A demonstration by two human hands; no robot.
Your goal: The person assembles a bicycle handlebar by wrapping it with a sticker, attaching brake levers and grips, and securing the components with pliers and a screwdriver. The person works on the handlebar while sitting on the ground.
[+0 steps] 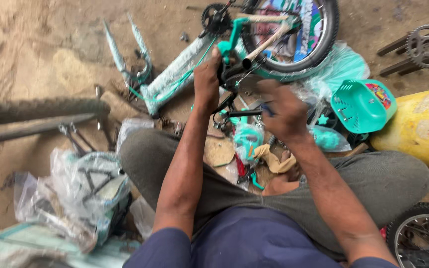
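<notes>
lying on its side on the sandy ground just ahead of the crossed legs: a small teal bicycle frame (175, 79), tubes still wrapped in clear film, thin green cable running along the main tube. rear wheel (294, 30) fitted at the top of view, black tyre, bright printed disc inside the rim, cut off by the upper edge. black sprocket (215, 19) beside it. teal crank arm (232, 37) standing up from the middle of the frame.

left hand (207, 82) pressed down on the frame near the crank, fingers curled over a dark part; closed around it, though exactly what sits beneath the palm cannot be told. right hand (284, 111) clenched in a fist around a dark slender tool (244, 113) held roughly level, its tip pointing towards the frame; tool's working end blurred and hidden among the parts.

between the knees, a jumble: teal fittings in plastic, a tan rag (271, 159), small red and teal bits, too tangled to name. teal basket (363, 105) to the right, touching a yellow drum (423, 126) cut off by the edge. spare crankset (423, 47) top right. second tyre (35, 109) left, only partly seen; another wheel (423, 235) bottom right, clipped. crumpled clear bags (75, 188) beside the left knee.
</notes>
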